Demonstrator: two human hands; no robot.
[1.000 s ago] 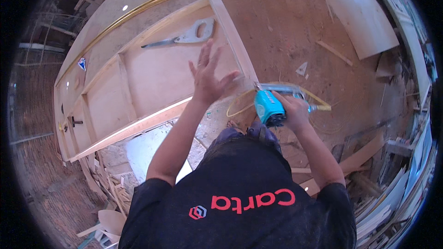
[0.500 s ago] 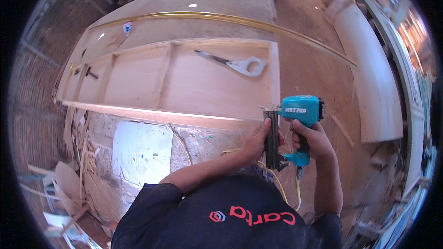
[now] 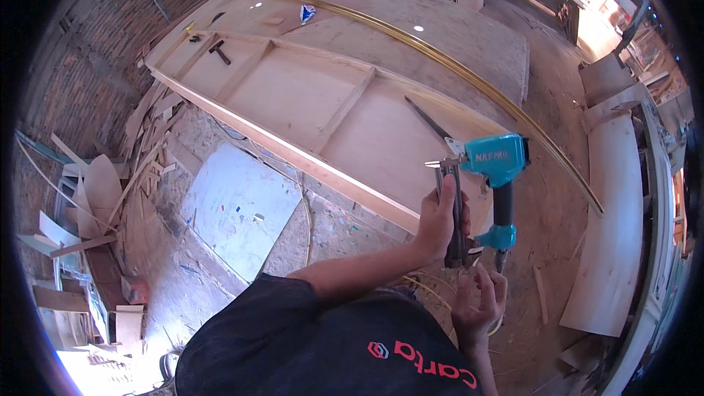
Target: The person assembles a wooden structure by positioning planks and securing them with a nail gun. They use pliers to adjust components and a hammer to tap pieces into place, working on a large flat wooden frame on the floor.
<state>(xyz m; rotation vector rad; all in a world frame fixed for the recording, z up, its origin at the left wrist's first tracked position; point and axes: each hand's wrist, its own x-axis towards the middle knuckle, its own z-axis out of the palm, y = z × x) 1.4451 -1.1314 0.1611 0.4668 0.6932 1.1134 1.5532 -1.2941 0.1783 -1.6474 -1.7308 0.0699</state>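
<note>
A teal nail gun (image 3: 495, 161) with a black handle and a dark metal magazine is held up in front of me. My left hand (image 3: 438, 218) is closed around the magazine, just under the gun's nose. My right hand (image 3: 478, 302) is below the gun, off the handle, with its fingers spread and their tips at the magazine's lower end. Behind the gun lies a long framed plywood panel (image 3: 308, 103), and a hand saw (image 3: 429, 123) on it is partly hidden by the gun.
A hammer (image 3: 218, 50) lies at the panel's far end. A curved gold strip (image 3: 469, 73) runs across the large board beyond. A white sheet (image 3: 235, 209) lies on the floor, wood offcuts (image 3: 103, 191) pile at the left, and curved boards (image 3: 612, 235) lie at the right.
My left hand, open above the panel a second ago, has taken hold of the gun's magazine. My right hand has left the handle and dropped below the gun, which now stands upright.
</note>
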